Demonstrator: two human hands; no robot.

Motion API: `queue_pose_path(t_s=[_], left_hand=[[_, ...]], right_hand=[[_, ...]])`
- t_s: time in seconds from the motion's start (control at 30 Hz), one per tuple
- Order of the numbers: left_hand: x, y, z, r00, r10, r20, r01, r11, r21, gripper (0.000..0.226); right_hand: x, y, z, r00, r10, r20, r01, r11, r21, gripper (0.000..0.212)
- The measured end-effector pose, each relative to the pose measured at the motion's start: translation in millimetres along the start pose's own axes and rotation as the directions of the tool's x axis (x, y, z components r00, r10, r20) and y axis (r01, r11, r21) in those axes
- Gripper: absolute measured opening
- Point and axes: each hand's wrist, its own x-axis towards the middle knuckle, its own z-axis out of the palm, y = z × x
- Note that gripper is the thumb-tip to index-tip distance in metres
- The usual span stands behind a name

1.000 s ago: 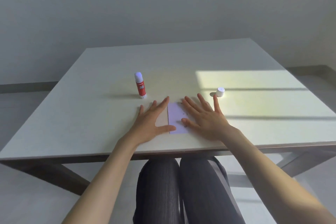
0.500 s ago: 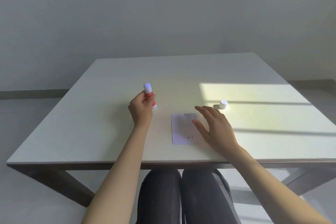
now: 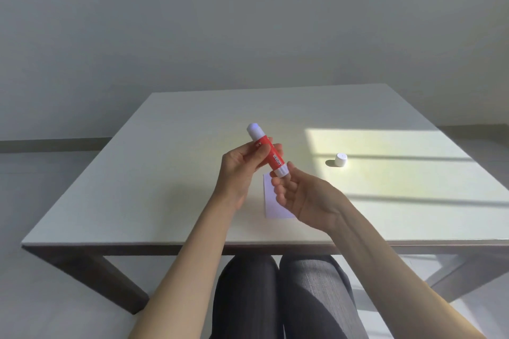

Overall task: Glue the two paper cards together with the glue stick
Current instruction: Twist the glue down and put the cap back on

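A red glue stick (image 3: 267,149) with white ends is held tilted above the table, its uncapped glue tip pointing up and away. My left hand (image 3: 242,165) grips its red middle. My right hand (image 3: 300,195) pinches the white base end between thumb and fingers. Below the hands a pale paper card (image 3: 271,201) lies flat on the table, partly hidden by my right hand; I can make out only one card outline.
The glue stick's white cap (image 3: 341,160) stands on the table to the right, at the edge of a sunlit patch. The white table (image 3: 137,187) has its front edge just above my knees. A grey wall lies behind.
My left hand left the card, took the glue stick off the table and lifted it. My right hand rose from the card and took hold of the stick's base.
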Motion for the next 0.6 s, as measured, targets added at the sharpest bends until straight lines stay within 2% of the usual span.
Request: queue_pose_path(t_s=[0.03,0.07,0.1,0.13,0.17,0.2,0.23,0.27,0.3,0.33,0.37,0.4,0.43,0.47,0.5,0.57,0.6], left_hand=[[0,2,1,1.0,0.007,-0.013,-0.007,1.0,-0.004,0.02],[0,3,1,0.999,0.015,-0.029,-0.015,1.0,-0.003,0.015],[-1,4,3,0.999,0.02,-0.044,-0.021,1.0,-0.009,0.011],[-2,5,4,0.998,0.029,-0.055,-0.03,0.999,-0.017,0.01],[-3,6,6,0.998,0.037,-0.06,-0.038,0.999,-0.025,0.01],[-4,7,8,0.997,0.045,-0.064,-0.046,0.999,-0.023,0.01],[-5,8,9,0.996,0.049,-0.072,-0.051,0.999,-0.016,0.01],[-6,9,9,0.995,0.051,-0.083,-0.052,0.999,-0.007,0.01],[-6,10,8,0.994,0.048,-0.094,-0.049,0.999,-0.007,0.011],[-7,10,7,0.993,0.047,-0.105,-0.048,0.999,-0.006,0.012],[-7,11,5,0.993,0.047,-0.113,-0.048,0.999,-0.002,0.011],[-8,11,2,0.992,0.049,-0.116,-0.048,0.999,0.013,0.011],[-9,12,1,0.993,0.047,-0.111,-0.045,0.999,0.022,0.01],[-10,13,0,0.994,0.045,-0.103,-0.043,0.999,0.023,0.008],[-11,14,-1,0.994,0.041,-0.099,-0.04,0.999,0.012,0.009],[-11,16,-1,0.993,0.035,-0.117,-0.035,0.999,0.004,0.016],[-11,15,-1,0.991,0.034,-0.131,-0.032,0.999,0.014,0.013]], right_hand=[[-1,0,3,0.998,-0.07,-0.001,0.07,0.998,0.002,0.022],[-2,2,5,0.978,-0.207,-0.018,0.204,0.974,-0.099,0.014],[-3,6,7,0.911,-0.41,-0.033,0.377,0.864,-0.335,0.007],[-3,11,7,0.765,-0.644,0.006,0.495,0.584,-0.643,0.008],[-3,17,6,0.578,-0.804,0.14,0.467,0.185,-0.865,0.012],[-1,22,5,0.44,-0.84,0.317,0.365,-0.155,-0.918,0.015],[1,25,4,0.375,-0.824,0.425,0.29,-0.331,-0.898,0.017],[4,28,4,0.385,-0.82,0.424,0.282,-0.333,-0.9,0.021],[5,27,5,0.466,-0.827,0.314,0.33,-0.168,-0.929,0.026],[4,22,10,0.602,-0.787,0.135,0.386,0.139,-0.912,0.031],[1,16,16,0.776,-0.63,-0.002,0.387,0.478,-0.788,0.037],[1,12,18,0.92,-0.389,-0.052,0.289,0.761,-0.58,0.045],[1,8,18,0.986,-0.166,-0.024,0.145,0.915,-0.376,0.054],[0,5,17,0.998,-0.048,0.03,0.054,0.97,-0.237,0.056],[-2,5,16,0.998,-0.037,0.053,0.046,0.984,-0.172,0.052],[-3,7,15,0.985,-0.164,0.059,0.171,0.973,-0.153,0.034],[-4,11,16,0.951,-0.304,0.059,0.308,0.913,-0.268,0.022]])
